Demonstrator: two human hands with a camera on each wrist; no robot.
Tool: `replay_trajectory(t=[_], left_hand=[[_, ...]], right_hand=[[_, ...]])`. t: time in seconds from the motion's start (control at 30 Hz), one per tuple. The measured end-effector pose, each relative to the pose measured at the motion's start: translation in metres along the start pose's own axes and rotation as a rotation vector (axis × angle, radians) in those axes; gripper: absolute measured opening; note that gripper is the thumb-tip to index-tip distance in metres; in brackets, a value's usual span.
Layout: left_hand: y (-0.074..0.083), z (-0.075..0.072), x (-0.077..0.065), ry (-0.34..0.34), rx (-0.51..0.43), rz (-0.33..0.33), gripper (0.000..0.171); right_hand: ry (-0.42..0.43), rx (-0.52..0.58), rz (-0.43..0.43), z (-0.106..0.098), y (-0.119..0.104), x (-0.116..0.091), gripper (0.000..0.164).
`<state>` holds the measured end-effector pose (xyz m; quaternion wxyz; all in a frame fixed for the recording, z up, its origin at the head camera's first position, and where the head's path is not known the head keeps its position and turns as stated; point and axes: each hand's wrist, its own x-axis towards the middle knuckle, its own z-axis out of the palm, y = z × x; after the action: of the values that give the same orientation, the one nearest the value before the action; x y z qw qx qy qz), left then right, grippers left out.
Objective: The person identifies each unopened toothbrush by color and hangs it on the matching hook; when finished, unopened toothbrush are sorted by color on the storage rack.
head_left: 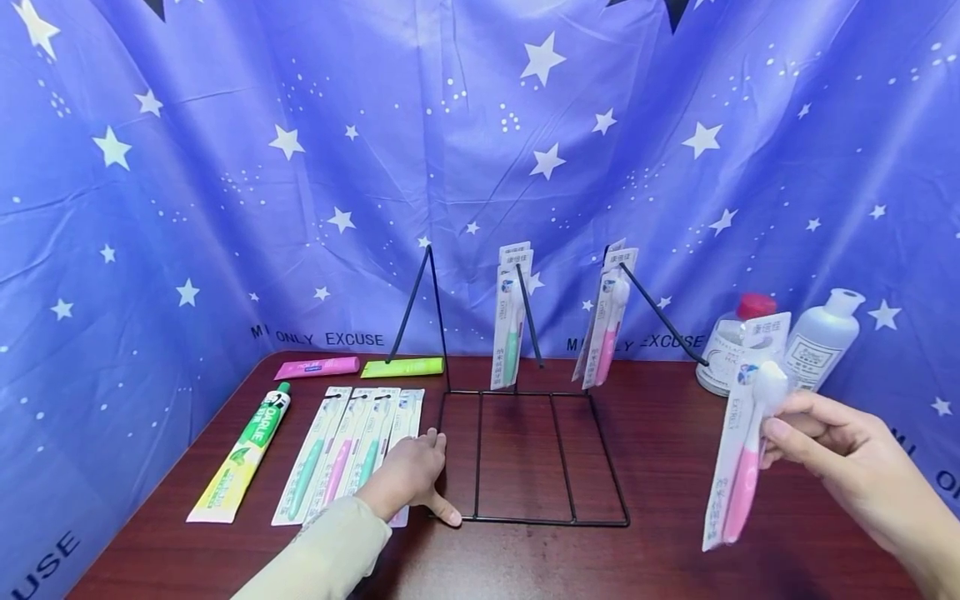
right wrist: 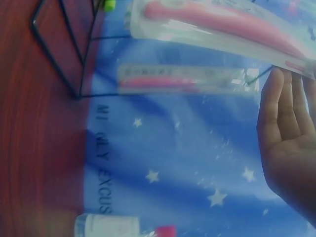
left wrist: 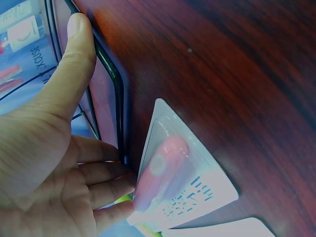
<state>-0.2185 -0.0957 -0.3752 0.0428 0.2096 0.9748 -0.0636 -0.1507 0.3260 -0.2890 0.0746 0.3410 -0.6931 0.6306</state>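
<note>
My right hand (head_left: 847, 458) pinches a packaged pink toothbrush (head_left: 742, 492) by its edge, thumb in front, holding it upright above the table's right side. In the right wrist view this pack (right wrist: 212, 19) crosses the top, above the fingers. At the base of a black wire rack (head_left: 525, 522), my left hand (head_left: 408, 471) lies against the left front corner, thumb extended along the wire and fingers fairly straight. Packaged toothbrushes (head_left: 341, 458) lie beside it, the nearest partly hidden by that hand. Other packs hang on the rack's middle hook (head_left: 512, 333) and right hook (head_left: 603, 342).
A toothpaste tube (head_left: 240, 458) lies at the left. Behind are a pink tube (head_left: 317, 368) and a green tube (head_left: 402, 367). A red-capped bottle (head_left: 720, 350) and a white bottle (head_left: 825, 337) stand at the back right. The rack's left hook (head_left: 408, 308) carries nothing.
</note>
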Motion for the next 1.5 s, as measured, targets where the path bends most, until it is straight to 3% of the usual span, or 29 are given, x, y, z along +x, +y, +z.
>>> replay_trajectory(t=[0.27, 0.53, 0.93, 1.07, 1.27, 1.5], left_hand=[[0.0, -0.001, 0.0, -0.014, -0.022, -0.003, 0.119], [0.001, 0.0, 0.002, -0.014, 0.001, -0.001, 0.118], [-0.001, 0.001, 0.001, -0.013, 0.024, 0.0, 0.118], [-0.001, 0.0, 0.0, -0.007, 0.013, 0.004, 0.117], [0.0, -0.001, -0.001, -0.012, 0.0, -0.003, 0.117], [-0.001, 0.003, 0.0, -0.01, 0.008, 0.004, 0.117]], right_hand=[[0.035, -0.327, 0.109, 0.023, -0.014, 0.007, 0.025], [0.079, -0.486, 0.185, 0.033, -0.01, 0.014, 0.018], [0.099, -0.505, 0.235, 0.04, -0.006, 0.022, 0.015], [0.094, -0.461, 0.224, 0.041, 0.001, 0.029, 0.019], [0.18, -0.422, 0.248, 0.046, 0.014, 0.048, 0.018], [0.196, -0.271, 0.199, 0.046, 0.031, 0.072, 0.013]])
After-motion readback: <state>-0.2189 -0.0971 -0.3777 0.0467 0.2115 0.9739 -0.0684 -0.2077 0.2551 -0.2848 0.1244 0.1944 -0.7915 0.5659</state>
